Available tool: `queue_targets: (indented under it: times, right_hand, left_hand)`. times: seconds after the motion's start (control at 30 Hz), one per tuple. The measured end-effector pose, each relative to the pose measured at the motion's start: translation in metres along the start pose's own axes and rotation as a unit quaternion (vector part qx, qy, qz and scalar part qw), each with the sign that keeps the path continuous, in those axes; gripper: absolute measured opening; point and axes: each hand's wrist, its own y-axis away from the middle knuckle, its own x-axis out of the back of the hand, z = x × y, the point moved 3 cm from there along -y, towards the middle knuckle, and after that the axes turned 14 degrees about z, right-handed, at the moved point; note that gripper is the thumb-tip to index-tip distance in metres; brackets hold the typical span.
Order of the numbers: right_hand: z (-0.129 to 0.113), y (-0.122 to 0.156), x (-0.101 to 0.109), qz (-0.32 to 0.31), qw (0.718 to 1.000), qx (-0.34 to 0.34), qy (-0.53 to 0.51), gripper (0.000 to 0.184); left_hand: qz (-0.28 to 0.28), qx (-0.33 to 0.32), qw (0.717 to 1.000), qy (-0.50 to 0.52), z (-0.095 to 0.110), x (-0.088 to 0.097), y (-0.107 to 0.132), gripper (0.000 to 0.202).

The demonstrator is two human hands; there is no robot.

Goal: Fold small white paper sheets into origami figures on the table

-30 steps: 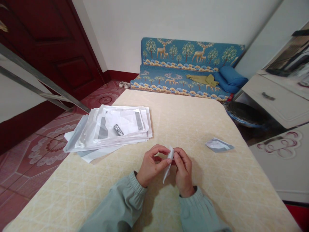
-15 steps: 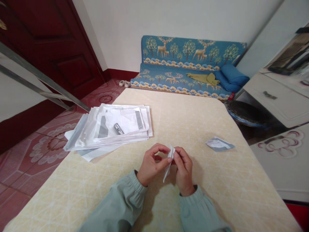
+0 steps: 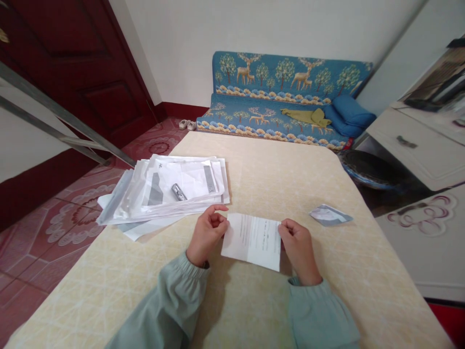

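A small white sheet of paper [image 3: 251,240] with printed text and a crease down its middle is spread out between my hands, above the table. My left hand [image 3: 208,232] pinches its left edge between thumb and forefinger. At the right edge, the thumb and fingers of my right hand [image 3: 298,248] are closed on it. A grey and white diamond-shaped folded paper [image 3: 330,215] lies on the table to the right of my right hand, untouched.
The table [image 3: 276,169] has a pale patterned cover. On its left lies a stack of papers [image 3: 170,184] with a small silver-grey object [image 3: 178,192] on top. A blue sofa [image 3: 254,116] stands beyond the far edge, a white cabinet [image 3: 417,145] to the right.
The paper was folded narrow between my close-together hands. Now it is opened out flat, and my hands have moved apart, left and right, each on one edge.
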Motion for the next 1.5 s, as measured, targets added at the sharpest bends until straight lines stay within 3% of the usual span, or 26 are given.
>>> queue_targets:
  times: [0.07,0.13,0.27,0.33,0.4,0.5,0.57,0.8,1.0,1.17,1.5]
  right_hand:
    - [0.004,-0.005,0.005,-0.003,0.988,0.044,0.149,0.021]
    - [0.003,-0.006,0.006,-0.005,0.957,0.077,0.278,0.018]
    - [-0.005,-0.001,0.003,-0.004,0.916,0.094,0.391,0.014]
    - [-0.01,0.004,0.0,0.013,0.922,0.105,0.373,0.004]
    - [-0.013,0.01,-0.008,0.012,0.944,0.132,0.303,0.009]
    - [-0.012,0.022,-0.027,-0.05,0.977,0.143,0.149,0.008]
    - [-0.009,0.027,-0.039,-0.076,0.985,0.117,0.104,0.007]
    - [-0.001,0.021,-0.045,-0.053,0.985,0.059,0.153,0.01]
    - [0.005,0.012,-0.049,-0.045,0.992,0.001,0.122,0.011]
    - [0.009,0.005,-0.054,-0.073,0.989,-0.061,0.11,0.011]
    - [0.01,0.001,-0.056,-0.085,0.985,-0.104,0.111,0.008]
  left_hand:
    - [-0.013,-0.014,0.998,-0.058,-0.005,0.006,-0.002,0.031]
    - [-0.025,-0.048,0.99,-0.132,-0.009,0.007,-0.001,0.026]
    - [-0.013,-0.138,0.958,-0.251,-0.01,0.006,0.007,0.027]
    - [-0.008,-0.16,0.947,-0.278,-0.008,0.004,0.009,0.028]
    - [-0.008,-0.168,0.942,-0.289,-0.007,0.003,0.01,0.029]
    - [-0.007,-0.173,0.94,-0.295,-0.008,0.003,0.009,0.032]
    - [-0.003,-0.172,0.94,-0.295,-0.009,0.003,0.008,0.035]
    - [0.028,-0.133,0.939,-0.316,-0.016,0.002,0.008,0.042]
    - [0.004,-0.144,0.912,-0.385,-0.014,-0.002,0.01,0.021]
    - [0.008,-0.168,0.899,-0.405,-0.01,-0.004,0.013,0.02]
    - [-0.01,-0.202,0.917,-0.344,-0.009,-0.009,0.018,0.013]
